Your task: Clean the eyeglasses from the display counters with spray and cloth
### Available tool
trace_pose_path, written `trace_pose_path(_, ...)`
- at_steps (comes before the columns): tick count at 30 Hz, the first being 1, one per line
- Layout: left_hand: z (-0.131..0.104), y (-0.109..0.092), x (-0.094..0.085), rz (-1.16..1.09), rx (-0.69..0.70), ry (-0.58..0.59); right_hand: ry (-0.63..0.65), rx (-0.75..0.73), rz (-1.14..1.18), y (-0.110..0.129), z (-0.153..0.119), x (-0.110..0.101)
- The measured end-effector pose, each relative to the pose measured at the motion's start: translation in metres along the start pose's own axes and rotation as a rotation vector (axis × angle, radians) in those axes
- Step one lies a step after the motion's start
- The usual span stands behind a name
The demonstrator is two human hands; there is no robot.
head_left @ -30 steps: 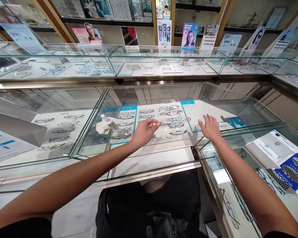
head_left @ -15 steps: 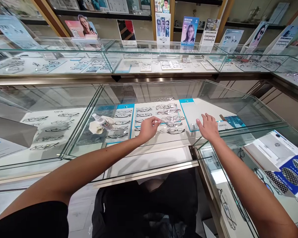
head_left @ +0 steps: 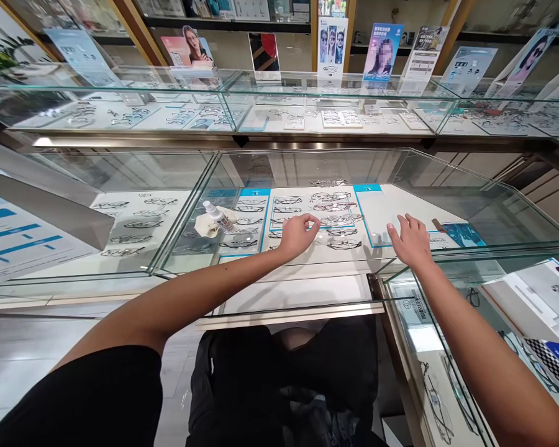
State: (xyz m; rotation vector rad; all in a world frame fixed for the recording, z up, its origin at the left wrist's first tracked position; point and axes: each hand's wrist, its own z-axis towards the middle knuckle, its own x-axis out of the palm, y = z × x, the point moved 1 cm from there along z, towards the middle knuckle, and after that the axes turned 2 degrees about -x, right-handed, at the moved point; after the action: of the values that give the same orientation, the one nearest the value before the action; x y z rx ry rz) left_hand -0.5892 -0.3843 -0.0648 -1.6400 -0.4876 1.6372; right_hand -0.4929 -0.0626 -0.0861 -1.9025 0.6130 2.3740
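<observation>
My left hand (head_left: 300, 236) is over the glass counter top, thumb and forefinger pinched together. Whatever the pinch holds, if anything, is too fine to make out; a thin-framed pair of eyeglasses (head_left: 342, 220) shows right beside the fingertips. My right hand (head_left: 410, 241) is open over the glass, fingers spread, near a blue-edged white display board (head_left: 377, 214). Rows of eyeglasses (head_left: 345, 244) lie on white trays beneath the glass. Left of my left hand, a white spray bottle (head_left: 218, 217) rests on a crumpled pale cloth (head_left: 205, 226).
A white folded sign (head_left: 32, 233) stands at the left. On the right are an open white and blue box (head_left: 535, 298) and a lower case with eyeglasses (head_left: 435, 403). Behind runs another glass showcase (head_left: 326, 93) with upright leaflets (head_left: 382, 53).
The view has swung a little left, so everything appears further right. My left hand stays pinched beside the eyeglasses, and my right hand stays spread over the glass.
</observation>
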Motion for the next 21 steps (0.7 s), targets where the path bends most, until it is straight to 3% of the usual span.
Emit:
trace_pose_path(6,-0.020,0.007,-0.014,-0.057,0.017,0.037,0.001,-0.014,-0.015,-0.004,0.001,0.001)
trace_pose_path(11,-0.079,0.027,-0.059,0.020,0.122,0.085,-0.003,-0.030,-0.034,-0.010,0.001,0.004)
trace_pose_path(16,-0.149,0.074,-0.115,0.345,0.376,0.158,-0.015,-0.034,-0.030,-0.013,0.002,0.006)
trace_pose_path(18,-0.169,0.100,-0.129,0.521,0.426,0.153,-0.012,-0.036,-0.043,-0.013,0.002,0.006)
trace_pose_path(21,-0.188,0.135,-0.138,0.673,0.395,0.074,0.001,-0.041,-0.068,-0.014,0.002,0.007)
